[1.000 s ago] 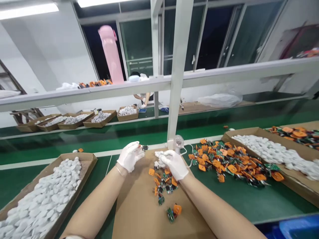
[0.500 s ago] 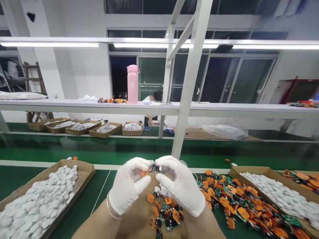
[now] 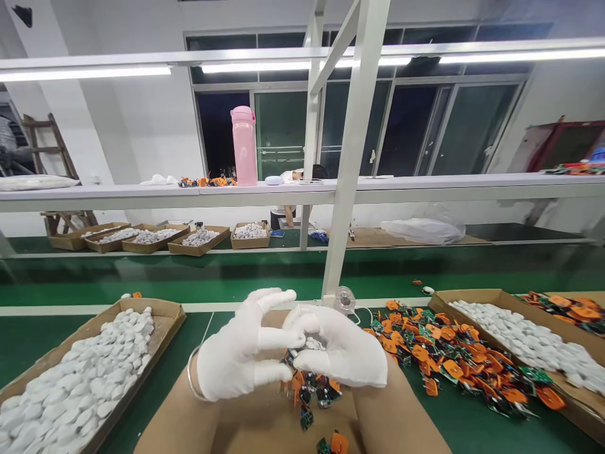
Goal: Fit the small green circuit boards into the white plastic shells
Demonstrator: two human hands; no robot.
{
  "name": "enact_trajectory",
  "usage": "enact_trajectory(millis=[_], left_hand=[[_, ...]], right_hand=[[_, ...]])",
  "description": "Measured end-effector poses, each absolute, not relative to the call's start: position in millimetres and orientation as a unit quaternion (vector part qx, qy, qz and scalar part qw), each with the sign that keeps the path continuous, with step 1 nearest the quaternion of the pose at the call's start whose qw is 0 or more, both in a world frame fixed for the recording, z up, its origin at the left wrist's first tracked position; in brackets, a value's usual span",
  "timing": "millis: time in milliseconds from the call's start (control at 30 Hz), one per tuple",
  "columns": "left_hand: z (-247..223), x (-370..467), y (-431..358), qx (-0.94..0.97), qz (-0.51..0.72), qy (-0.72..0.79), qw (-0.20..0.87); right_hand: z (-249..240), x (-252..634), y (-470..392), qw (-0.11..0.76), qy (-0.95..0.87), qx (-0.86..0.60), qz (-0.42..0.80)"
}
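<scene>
My left hand (image 3: 246, 347), in a white glove, has its fingers stretched out and apart, with nothing seen in them. Close to its fingertips, my right hand (image 3: 338, 347), also gloved in white, is closed with thumb and fingers together. What it holds, if anything, is hidden. Small white pieces (image 3: 314, 343) show between its thumb and fingers; I cannot tell whether they are held or lie behind. Below the hands, a small pile of orange-and-green circuit parts (image 3: 312, 391) lies on brown cardboard (image 3: 265, 422), partly covered by the right hand.
A cardboard tray of white rounded pieces (image 3: 89, 372) stands at left. To the right are a heap of orange-and-green parts (image 3: 454, 359) and another tray of white pieces (image 3: 529, 340). A white post (image 3: 347, 157) rises ahead. A pink bottle (image 3: 244, 148) stands on the shelf; behind it, a person bends.
My left hand has opened from its pinch around an orange part. The small part between both hands is out of sight. My right hand has curled lower. The camera view has tilted down slightly.
</scene>
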State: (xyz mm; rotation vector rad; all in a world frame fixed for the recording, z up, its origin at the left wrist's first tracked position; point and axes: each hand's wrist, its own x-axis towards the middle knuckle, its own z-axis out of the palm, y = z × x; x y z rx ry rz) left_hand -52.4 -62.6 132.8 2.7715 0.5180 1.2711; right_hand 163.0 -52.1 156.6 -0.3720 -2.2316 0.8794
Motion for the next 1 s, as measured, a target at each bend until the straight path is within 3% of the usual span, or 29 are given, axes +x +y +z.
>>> enact_trajectory(millis=[133, 333, 533, 800, 1000], left_hand=[[133.9, -51.1, -57.2, 0.863, 0.473, 0.172, 0.039], [128.8, -52.0, -53.4, 0.768, 0.574, 0.209, 0.193], [124.5, -44.6, -56.0, 0.699, 0.599, 0.229, 0.316], [126.0, -47.0, -54.9, 0.725, 0.597, 0.23, 0.254], [125.7, -45.8, -56.7, 0.743, 0.585, 0.207, 0.252]], right_hand=[[156.3, 161.2, -50.7, 0.406, -0.809, -0.172, 0.389], [146.9, 160.7, -50.1, 0.538, -0.627, -0.202, 0.526], [143.7, 158.6, -51.3, 0.569, -0.587, -0.207, 0.537], [145.7, 157.7, -52.8, 0.562, -0.657, -0.184, 0.469], [145.8, 154.7, -50.2, 0.53, -0.609, -0.209, 0.553]])
